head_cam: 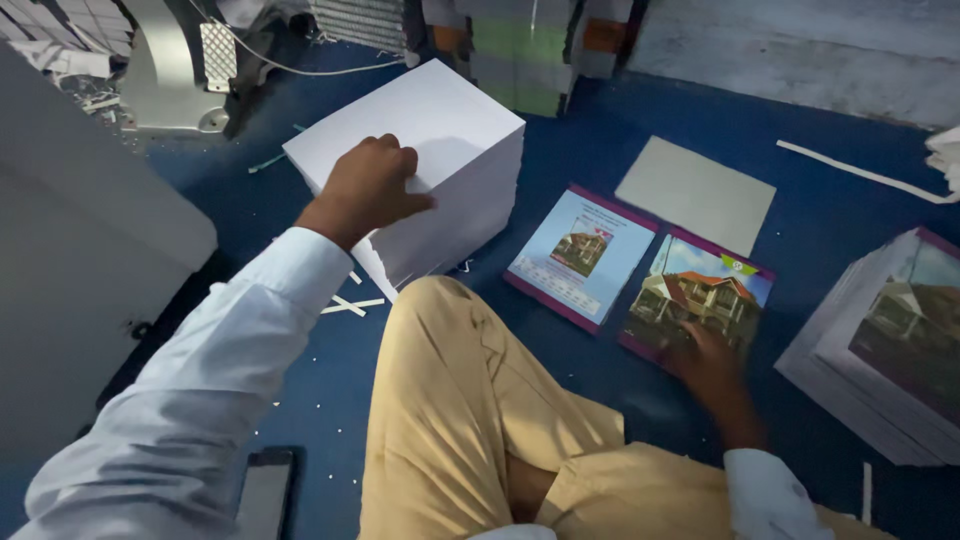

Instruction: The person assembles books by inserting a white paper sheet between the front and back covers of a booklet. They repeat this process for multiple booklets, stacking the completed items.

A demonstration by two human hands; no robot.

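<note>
Two hands busy: left hand [368,185] spread flat on white paper stack [420,165], right hand [708,362] pressing printed cover [697,300]; best lifted sheet by sheet, edges aligned.

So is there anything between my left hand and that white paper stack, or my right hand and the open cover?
Nothing visible. The left hand already rests on the paper stack, and the right hand lies on the open cover on the floor.

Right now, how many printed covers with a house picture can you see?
3: one lies alone beside the white paper stack, one under the right hand, one tops the right-edge pile, which may hide more.
</note>
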